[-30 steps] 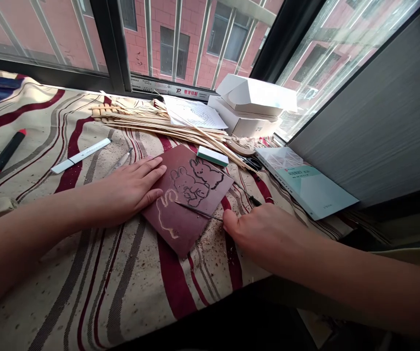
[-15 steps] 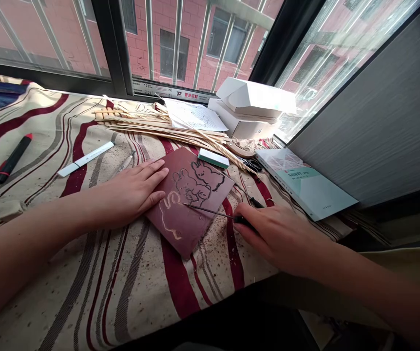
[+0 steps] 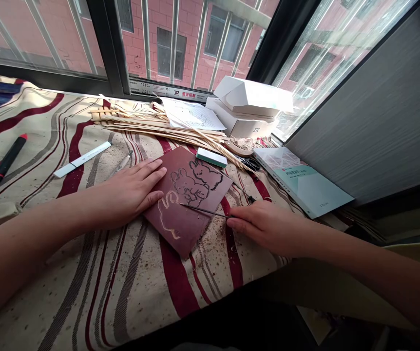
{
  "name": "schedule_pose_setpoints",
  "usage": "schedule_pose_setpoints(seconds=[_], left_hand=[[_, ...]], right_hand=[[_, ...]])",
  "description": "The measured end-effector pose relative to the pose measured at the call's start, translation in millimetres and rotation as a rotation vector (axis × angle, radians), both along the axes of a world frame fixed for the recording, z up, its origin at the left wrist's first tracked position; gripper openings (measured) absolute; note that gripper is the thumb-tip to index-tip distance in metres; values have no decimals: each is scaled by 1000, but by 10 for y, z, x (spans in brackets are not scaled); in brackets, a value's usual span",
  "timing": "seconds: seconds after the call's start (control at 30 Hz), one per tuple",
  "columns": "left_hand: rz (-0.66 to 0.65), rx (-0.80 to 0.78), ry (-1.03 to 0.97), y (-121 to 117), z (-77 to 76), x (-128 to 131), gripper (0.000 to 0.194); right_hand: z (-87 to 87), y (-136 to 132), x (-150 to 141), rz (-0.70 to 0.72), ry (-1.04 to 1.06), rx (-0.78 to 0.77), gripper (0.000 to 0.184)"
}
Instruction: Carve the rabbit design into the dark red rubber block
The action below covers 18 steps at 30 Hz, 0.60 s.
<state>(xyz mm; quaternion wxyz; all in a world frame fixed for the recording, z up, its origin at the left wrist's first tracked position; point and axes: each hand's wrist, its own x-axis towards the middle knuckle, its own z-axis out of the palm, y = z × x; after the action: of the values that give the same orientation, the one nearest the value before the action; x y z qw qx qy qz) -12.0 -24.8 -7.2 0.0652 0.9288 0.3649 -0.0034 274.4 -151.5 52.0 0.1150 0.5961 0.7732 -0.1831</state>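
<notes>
My left hand (image 3: 137, 192) lies flat with fingers stretched over the left edge of a reddish-brown board (image 3: 195, 234). Three cartoon animal outlines mark the board: two dark, and a pale one at lower left beside my thumb. In my closed right hand (image 3: 264, 226) is a thin metal tool (image 3: 206, 211), like a needle file; my fingers mostly hide its black handle. Its tip rests on or just above the board, right of the pale outline. A second slim black-handled tool (image 3: 245, 194) lies behind my right hand. Pale crumbs litter the cloth around the board.
Beyond the board are a green-and-white block (image 3: 212, 157), thin wooden strips (image 3: 151, 126), a drawing sheet (image 3: 193, 116) and a white box (image 3: 250, 109). A book (image 3: 305, 183) lies right. A white pen-like stick (image 3: 82, 159) and black-red marker (image 3: 8, 160) lie left on the striped cloth (image 3: 42, 292).
My right hand has shifted slightly left and up with the thin tool, whose tip sits a little further left on the board. The view has shifted slightly; my left hand stays on the board.
</notes>
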Motion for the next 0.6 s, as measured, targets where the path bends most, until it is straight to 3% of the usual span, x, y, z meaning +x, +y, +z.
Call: schedule_pose_setpoints(seconds=[0.17, 0.37, 0.6], left_hand=[[15, -7, 11, 0, 7, 8, 77], [16, -7, 18, -4, 10, 12, 78], [23, -10, 49, -7, 18, 35, 80]], right_hand=[[67, 28, -41, -44, 5, -70, 38], [-32, 4, -70, 87, -219, -7, 43], [39, -26, -150, 76, -337, -36, 50]])
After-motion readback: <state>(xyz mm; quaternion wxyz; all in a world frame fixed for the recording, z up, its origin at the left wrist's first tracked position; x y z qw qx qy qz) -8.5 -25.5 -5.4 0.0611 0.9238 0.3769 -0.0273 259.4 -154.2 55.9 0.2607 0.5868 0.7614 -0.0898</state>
